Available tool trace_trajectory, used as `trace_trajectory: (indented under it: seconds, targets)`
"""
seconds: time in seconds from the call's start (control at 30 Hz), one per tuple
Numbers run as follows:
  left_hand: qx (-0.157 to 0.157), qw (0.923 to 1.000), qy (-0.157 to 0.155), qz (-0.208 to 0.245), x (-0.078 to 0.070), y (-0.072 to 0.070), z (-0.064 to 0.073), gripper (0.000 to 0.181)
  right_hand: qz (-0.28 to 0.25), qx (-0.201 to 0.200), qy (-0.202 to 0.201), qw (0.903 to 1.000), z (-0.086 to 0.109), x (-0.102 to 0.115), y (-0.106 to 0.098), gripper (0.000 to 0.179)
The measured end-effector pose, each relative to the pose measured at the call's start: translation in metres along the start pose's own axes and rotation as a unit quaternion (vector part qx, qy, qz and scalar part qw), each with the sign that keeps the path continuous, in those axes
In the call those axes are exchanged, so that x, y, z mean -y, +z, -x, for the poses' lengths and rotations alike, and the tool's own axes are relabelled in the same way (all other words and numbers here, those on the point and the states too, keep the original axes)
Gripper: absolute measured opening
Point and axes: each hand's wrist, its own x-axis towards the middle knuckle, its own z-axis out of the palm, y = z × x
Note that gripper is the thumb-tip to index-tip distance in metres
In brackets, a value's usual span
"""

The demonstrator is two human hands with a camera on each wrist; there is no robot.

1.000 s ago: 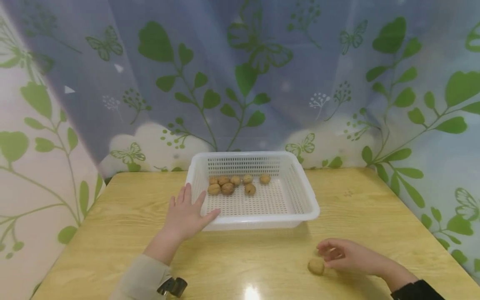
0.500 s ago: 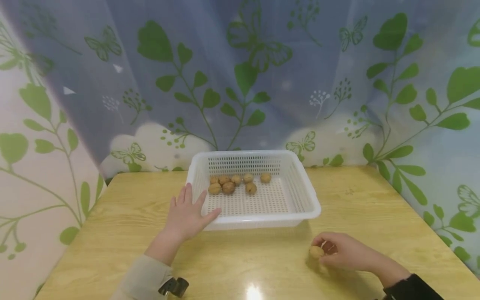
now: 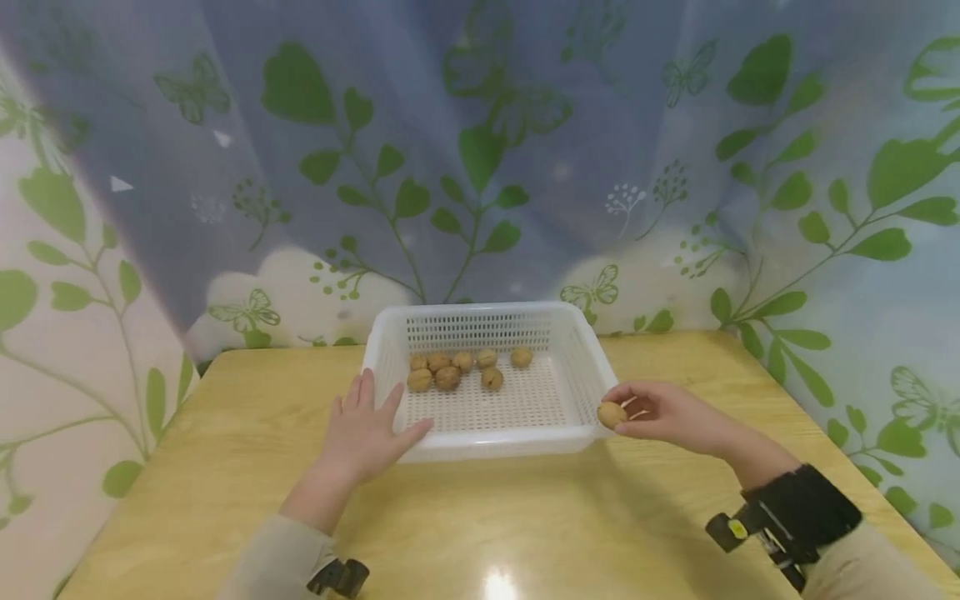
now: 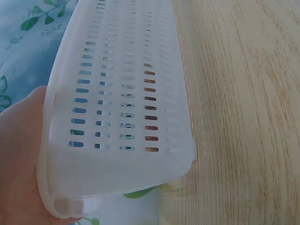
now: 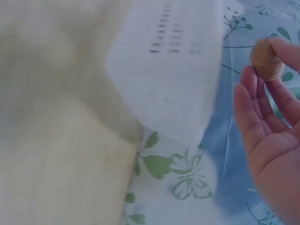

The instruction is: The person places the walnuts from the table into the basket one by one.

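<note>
My right hand (image 3: 663,417) pinches a walnut (image 3: 612,414) between thumb and fingertips, up at the front right corner of a white plastic basket (image 3: 495,439). In the right wrist view the same walnut (image 5: 266,59) shows well off the table, the other fingers loosely bent below it. My left hand (image 3: 365,437) lies with spread, straight fingers over the basket's front left corner. From the left wrist, part of that hand (image 4: 21,154) shows behind the basket's rim. Several walnuts (image 3: 447,378) sit inside the basket, mostly grouped toward its back left.
The basket stands near the back of a light wooden table (image 3: 480,517). A patterned curtain (image 3: 465,167) with leaves and butterflies hangs behind the table and along both sides. Each wrist wears a strapped camera, such as the black one (image 3: 780,521) on the right.
My right hand has taken hold of the walnut on the table, lifted it and carried it forward to the basket's front right corner. The left hand keeps its place on the basket.
</note>
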Motion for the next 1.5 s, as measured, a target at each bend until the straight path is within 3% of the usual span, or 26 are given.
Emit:
trace_trajectory:
  seconds: [0.23,0.53,0.87,1.1,1.23,1.33,1.5]
  targets:
    - [0.007,1.0,-0.001,0.005,0.0,0.003,0.001,0.087,0.023,-0.002,0.01,0.9997,-0.05,0.015,-0.016,0.04]
    - [0.005,1.0,-0.002,-0.001,0.0,0.0,0.001,0.087,0.049,0.014,0.031,0.9982,-0.106,0.022,-0.018,0.042]
    - [0.0,1.0,-0.003,-0.004,0.0,-0.001,0.002,0.087,0.028,-0.019,0.041,0.9986,-0.146,0.025,-0.023,0.045]
    - [0.001,1.0,-0.006,-0.001,0.001,0.003,0.002,0.087,-0.014,-0.031,0.062,0.9975,-0.171,0.003,-0.014,0.044]
    - [-0.002,0.9999,-0.009,-0.003,0.002,0.005,0.001,0.087,0.014,-0.01,0.086,0.9961,-0.186,-0.013,0.0,0.041]
    - [-0.008,0.9999,-0.011,-0.009,0.003,0.006,0.0,0.088,0.067,0.021,0.099,0.9926,-0.195,-0.025,0.012,0.037]
    - [-0.009,0.9999,-0.011,-0.009,0.003,0.006,-0.001,0.088,0.123,0.083,0.14,0.9791,-0.2,-0.038,0.025,0.032]
